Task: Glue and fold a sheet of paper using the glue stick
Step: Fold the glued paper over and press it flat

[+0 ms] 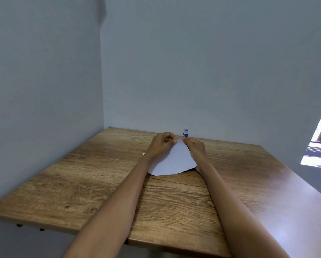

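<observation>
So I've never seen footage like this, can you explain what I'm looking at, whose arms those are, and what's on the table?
This is one picture from a camera worn on a person's head, looking forward and down, so the two bare arms are the wearer's own. There is no machine. The left hand and right hand pinch the raised far edge of a white sheet of paper lying on a wooden table set in a wall corner. Behind the hands a glue stick stands upright, untouched.
</observation>
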Available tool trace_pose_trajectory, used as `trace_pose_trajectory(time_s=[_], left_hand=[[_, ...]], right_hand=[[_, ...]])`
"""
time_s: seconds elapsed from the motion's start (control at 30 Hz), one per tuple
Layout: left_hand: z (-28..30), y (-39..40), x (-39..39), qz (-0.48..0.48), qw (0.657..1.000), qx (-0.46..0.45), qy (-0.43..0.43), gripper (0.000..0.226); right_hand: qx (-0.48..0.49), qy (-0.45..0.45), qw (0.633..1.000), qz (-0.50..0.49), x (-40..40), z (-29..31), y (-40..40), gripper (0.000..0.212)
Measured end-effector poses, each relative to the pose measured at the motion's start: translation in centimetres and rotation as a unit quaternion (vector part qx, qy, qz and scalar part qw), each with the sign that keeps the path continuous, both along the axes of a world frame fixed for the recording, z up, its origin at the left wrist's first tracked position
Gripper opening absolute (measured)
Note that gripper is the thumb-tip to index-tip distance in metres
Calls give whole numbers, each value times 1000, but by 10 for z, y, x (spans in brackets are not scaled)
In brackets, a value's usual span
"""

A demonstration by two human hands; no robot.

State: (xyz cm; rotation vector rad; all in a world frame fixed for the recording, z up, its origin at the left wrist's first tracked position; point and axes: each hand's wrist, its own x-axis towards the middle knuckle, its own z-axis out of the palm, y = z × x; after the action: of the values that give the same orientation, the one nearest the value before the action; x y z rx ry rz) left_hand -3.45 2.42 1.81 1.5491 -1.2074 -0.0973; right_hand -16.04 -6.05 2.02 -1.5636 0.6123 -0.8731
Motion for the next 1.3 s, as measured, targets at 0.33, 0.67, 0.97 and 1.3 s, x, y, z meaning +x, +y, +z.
trace_pose_trajectory(time_s=[0.33,0.67,0.97,1.3], left_hand=[[1,2,-6,-28,999,7,42,14],[-2,-2,-3,44,998,-20,51,11],[0,2,1,49,998,-29,28,22],[-2,4,1,129,989,40,-60,16]], right_hand=[[44,9,997,63,-3,-1,-5,19],[-9,-43,997,70,1,-8,-8,16],[-100,7,994,48,6,-9,-7,8],[-187,47,981,-30,13,-12,-12,43]])
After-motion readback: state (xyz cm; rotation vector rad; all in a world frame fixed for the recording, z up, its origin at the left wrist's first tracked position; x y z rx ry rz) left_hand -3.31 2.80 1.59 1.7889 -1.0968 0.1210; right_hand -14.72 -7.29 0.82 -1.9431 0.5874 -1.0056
